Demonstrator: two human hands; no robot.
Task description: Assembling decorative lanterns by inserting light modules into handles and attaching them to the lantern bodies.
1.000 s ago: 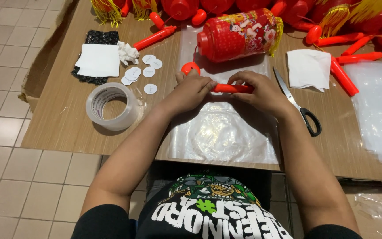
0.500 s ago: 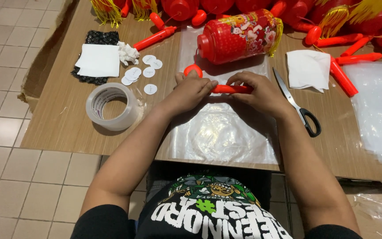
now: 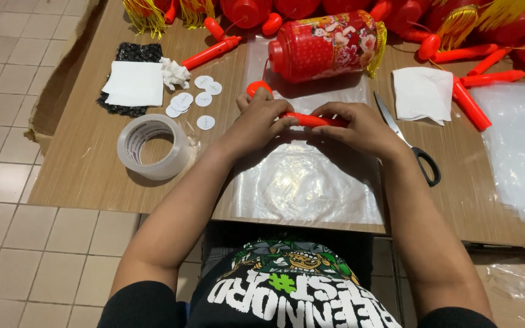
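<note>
Both hands pinch one slim red plastic stick (image 3: 314,120): the left hand (image 3: 261,118) closed on its near end, the right hand (image 3: 360,126) on the other. It looks light, rigid and smooth, best gripped at the ends. Crinkly clear plastic sheet (image 3: 299,188) lies beneath; a glossy red lantern (image 3: 326,45) sits just beyond.

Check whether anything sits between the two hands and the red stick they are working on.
Nothing visible does: the left hand and right hand both already grip the red stick directly, above the clear plastic sheet.
</note>
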